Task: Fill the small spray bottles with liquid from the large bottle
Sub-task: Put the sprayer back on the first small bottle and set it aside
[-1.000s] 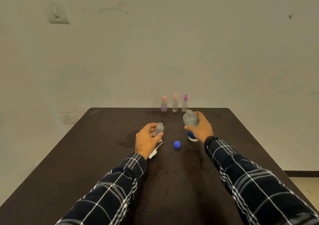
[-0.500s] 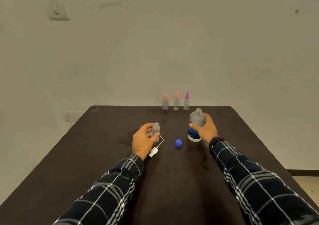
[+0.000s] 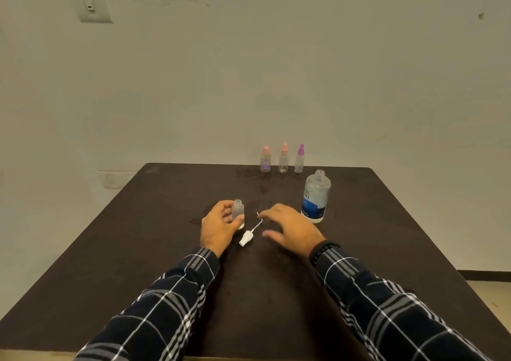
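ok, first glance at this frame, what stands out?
The left hand grips a small uncapped bottle mid-table; the right hand hovers open beside it, a white spray head between them. The large bottle stands uncapped at right, three capped spray bottles along the far edge.

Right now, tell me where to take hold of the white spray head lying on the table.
Pinch the spray head across its thick white cap, coming from above, probably with the right hand, open beside it. It lies flat on the table, and its thin tube looks too flimsy to grip.
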Tool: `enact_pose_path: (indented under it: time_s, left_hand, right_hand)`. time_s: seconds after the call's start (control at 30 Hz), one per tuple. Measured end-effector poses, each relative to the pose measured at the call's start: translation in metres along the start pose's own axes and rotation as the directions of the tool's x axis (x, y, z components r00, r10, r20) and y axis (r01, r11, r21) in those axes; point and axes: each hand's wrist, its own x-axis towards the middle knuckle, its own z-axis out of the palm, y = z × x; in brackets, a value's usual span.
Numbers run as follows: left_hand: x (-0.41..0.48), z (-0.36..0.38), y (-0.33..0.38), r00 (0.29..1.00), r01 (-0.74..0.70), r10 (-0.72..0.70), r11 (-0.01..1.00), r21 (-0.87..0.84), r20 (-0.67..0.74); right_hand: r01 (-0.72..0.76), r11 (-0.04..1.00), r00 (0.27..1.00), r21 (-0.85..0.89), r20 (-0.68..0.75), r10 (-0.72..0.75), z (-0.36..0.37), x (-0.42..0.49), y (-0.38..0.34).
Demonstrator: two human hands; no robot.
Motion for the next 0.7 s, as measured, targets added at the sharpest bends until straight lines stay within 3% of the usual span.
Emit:
enact_pose_path:
  time_s: [0.07,0.47,0.53,0.6,0.63,0.7]
  left_hand:
    - [0.001,-0.005,0.001,1.0,0.007,-0.008,0.999,0.032,0.012]
    - [0.003,-0.011,0.006,0.999,-0.017,0.012,0.992,0.128,0.034]
    - [0.003,-0.011,0.004,0.999,-0.018,0.014,0.993,0.119,0.036]
    - [0.003,-0.01,0.005,0.999,-0.015,0.011,0.993,0.113,0.033]
    - [0.002,-0.01,0.005,0.999,-0.014,0.011,0.993,0.115,0.031]
    - [0.002,-0.01,0.007,0.999,-0.011,0.007,0.992,0.128,0.033]
  right_hand:
    - [0.055,0.998,0.994,-0.04,0.098,-0.051,0.011,0.009,-0.006]
    - [0.204,0.965,0.978,-0.167,0.075,-0.194,0.038,0.029,-0.016]
    - [0.145,0.989,0.983,-0.041,-0.104,-0.148,0.033,0.026,-0.015]
    - [0.037,0.958,0.917,0.284,-0.391,0.081,0.023,0.026,-0.015]
    - [0.029,0.885,0.856,0.465,-0.468,0.218,0.016,0.026,-0.016]
    - [0.054,0.708,0.783,0.704,-0.47,0.408,0.002,0.032,-0.021]
